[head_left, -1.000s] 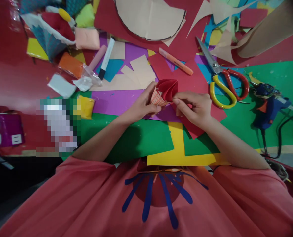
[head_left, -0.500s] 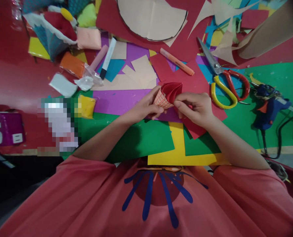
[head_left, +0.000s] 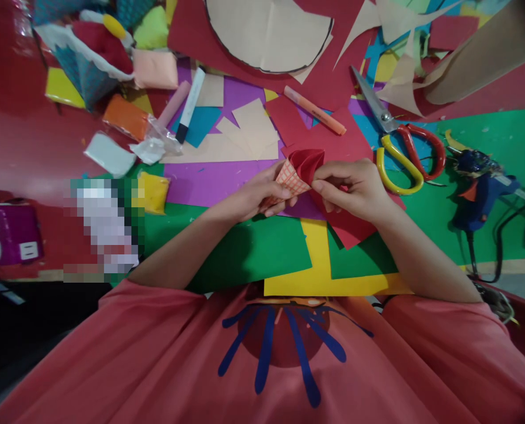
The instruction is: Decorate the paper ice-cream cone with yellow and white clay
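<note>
A small checked paper cone with folded red paper tucked in its mouth is held above the purple sheet. My left hand is closed round the cone's lower part. My right hand pinches the red paper at the cone's right rim, fingers pressed together. Both hands meet at the middle of the table, over red, yellow and green sheets.
Scissors with red and yellow handles lie right of my hands. A blue glue gun rests on green paper at the far right. An orange marker, a white marker and clay packets lie behind. A cut paper circle sits at the top.
The cone has tipped slightly to the right and its red fan has closed up narrower. My right hand has shifted a little up toward the cone's rim.
</note>
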The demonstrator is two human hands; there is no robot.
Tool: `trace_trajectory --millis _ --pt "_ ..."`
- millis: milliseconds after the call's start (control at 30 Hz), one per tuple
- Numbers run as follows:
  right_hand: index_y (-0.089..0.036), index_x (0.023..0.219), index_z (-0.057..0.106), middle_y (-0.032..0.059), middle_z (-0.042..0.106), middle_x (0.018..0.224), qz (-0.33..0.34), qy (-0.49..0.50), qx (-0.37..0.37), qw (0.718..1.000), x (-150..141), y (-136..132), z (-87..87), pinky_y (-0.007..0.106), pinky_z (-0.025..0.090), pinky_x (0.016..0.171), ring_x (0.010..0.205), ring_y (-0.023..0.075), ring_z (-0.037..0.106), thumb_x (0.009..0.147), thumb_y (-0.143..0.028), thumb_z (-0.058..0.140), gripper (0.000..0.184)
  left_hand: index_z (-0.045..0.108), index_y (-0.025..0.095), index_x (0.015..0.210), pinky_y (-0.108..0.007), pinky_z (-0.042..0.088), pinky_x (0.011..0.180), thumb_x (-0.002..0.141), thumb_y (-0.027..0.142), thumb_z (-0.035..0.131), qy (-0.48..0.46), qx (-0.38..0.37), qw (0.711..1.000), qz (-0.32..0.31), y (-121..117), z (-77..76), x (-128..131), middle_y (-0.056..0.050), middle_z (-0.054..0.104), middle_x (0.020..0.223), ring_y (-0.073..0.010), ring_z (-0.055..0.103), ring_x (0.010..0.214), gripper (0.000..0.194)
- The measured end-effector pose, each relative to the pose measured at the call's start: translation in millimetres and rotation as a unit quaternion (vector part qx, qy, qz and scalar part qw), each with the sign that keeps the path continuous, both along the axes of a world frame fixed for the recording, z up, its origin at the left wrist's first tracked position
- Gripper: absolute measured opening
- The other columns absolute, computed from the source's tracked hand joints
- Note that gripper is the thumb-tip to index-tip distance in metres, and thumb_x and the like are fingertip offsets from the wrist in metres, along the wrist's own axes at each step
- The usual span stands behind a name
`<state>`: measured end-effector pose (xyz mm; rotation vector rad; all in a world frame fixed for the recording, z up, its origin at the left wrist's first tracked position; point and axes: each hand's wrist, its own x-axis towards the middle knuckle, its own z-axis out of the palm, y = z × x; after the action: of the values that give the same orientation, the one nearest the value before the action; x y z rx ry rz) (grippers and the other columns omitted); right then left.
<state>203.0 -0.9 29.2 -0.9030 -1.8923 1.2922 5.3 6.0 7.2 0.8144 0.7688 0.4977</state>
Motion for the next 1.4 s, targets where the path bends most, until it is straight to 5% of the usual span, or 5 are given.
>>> trace_trajectory --millis 500,700,1000,1167,1400 --pt "-0.019 0.074 0.056 -0.0099 0.048 0.045 -0.075 -0.037 0.084 0.993 -5 -4 -13.9 0.020 0.031 0.043 0.039 0.0040 0.042 0.088 -0.028 0.063 0.018 0.051 0.015 0.077 -0.018 0.020 0.026 0.055 0.025 0.064 -0.022 -0.028 0.999 0.022 -1 -0.9 2 0.005 0.062 0.057 -0.0041 0.040 0.027 0.027" --pt "-0.024 0.092 0.059 -0.0092 0.054 0.049 -0.155 -0.001 0.067 0.986 -3 -4 -18.0 0.022 0.037 0.040 0.039 0.0076 0.050 0.087 -0.041 0.064 0.018 0.054 0.015 0.082 -0.018 0.031 0.031 0.058 0.023 0.064 -0.051 -0.020 0.997 0.045 0 -5.8 0 0.004 0.064 0.061 -0.0079 0.052 0.035 0.027" --pt "-0.027 0.089 0.053 -0.0094 0.056 0.048 -0.205 0.060 0.029 0.977 -4 -5 -20.9 0.023 0.039 0.036 0.036 0.0087 0.053 0.093 -0.045 0.053 0.019 0.059 0.023 0.108 -0.032 0.048 0.094 0.061 0.023 0.082 -0.040 0.196 0.967 0.155 -1 -22.6 -4 0.000 0.064 0.108 -0.0192 0.063 0.108 0.053" --pt "-0.024 0.091 0.051 -0.0097 0.055 0.049 -0.185 0.067 0.039 0.980 -6 -6 -21.8 0.021 0.041 0.041 0.038 0.0072 0.054 0.095 -0.042 0.051 0.019 0.059 0.023 0.113 -0.035 0.047 0.096 0.069 0.026 0.082 -0.013 0.327 0.932 0.157 -2 -22.6 -8 -0.001 0.060 0.111 -0.0200 0.061 0.109 0.049" --pt "-0.023 0.082 0.057 -0.0067 0.059 0.059 -0.173 0.034 0.124 0.976 -3 -8 -20.9 0.020 0.044 0.048 0.045 0.0052 0.056 0.096 -0.034 0.050 0.020 0.057 0.020 0.111 -0.039 0.044 0.100 0.066 0.038 0.085 0.024 0.302 0.942 0.146 -1 -18.0 -10 -0.003 0.058 0.109 -0.0259 0.058 0.115 0.056"
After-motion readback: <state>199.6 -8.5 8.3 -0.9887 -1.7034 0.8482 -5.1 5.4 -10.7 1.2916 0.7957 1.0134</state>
